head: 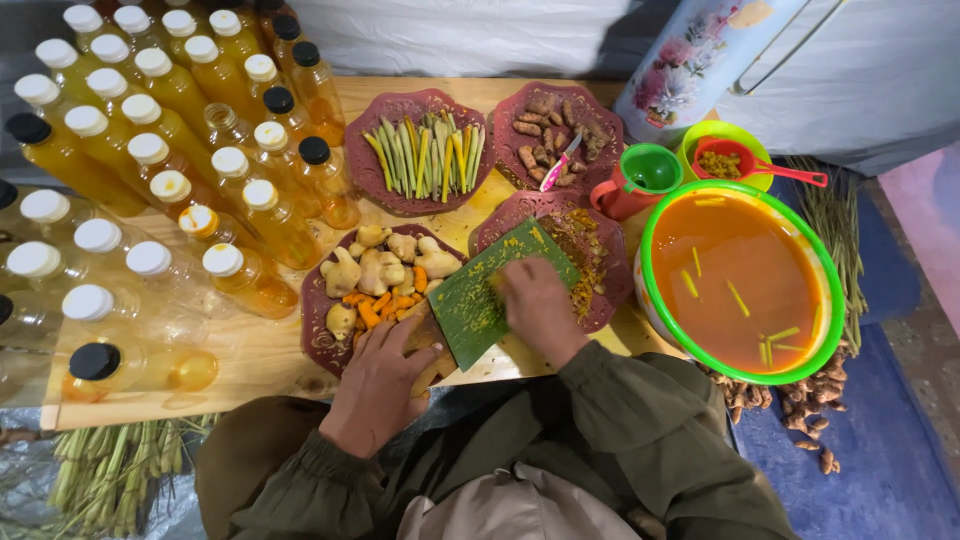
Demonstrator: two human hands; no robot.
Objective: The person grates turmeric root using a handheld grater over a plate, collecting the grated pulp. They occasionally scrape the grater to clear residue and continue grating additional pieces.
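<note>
My left hand (pixel 378 385) grips the lower end of a green flat grater (pixel 478 298) that leans over a dark red plate (pixel 606 290) holding orange grated pulp. My right hand (pixel 538 305) presses a small orange root piece, mostly hidden under the fingers, against the grater's face. Just left of the grater a second dark red plate (pixel 316 310) carries ginger roots (pixel 382 266) and cut orange pieces (pixel 376 308).
Several plastic bottles of yellow liquid (pixel 160 150) fill the left of the wooden board. At the back stand plates of lemongrass sticks (pixel 422 155) and brown roots (pixel 556 130). A green-rimmed basin of orange liquid (pixel 740 280), a red mug (pixel 640 180) and a floral flask (pixel 700 60) sit right.
</note>
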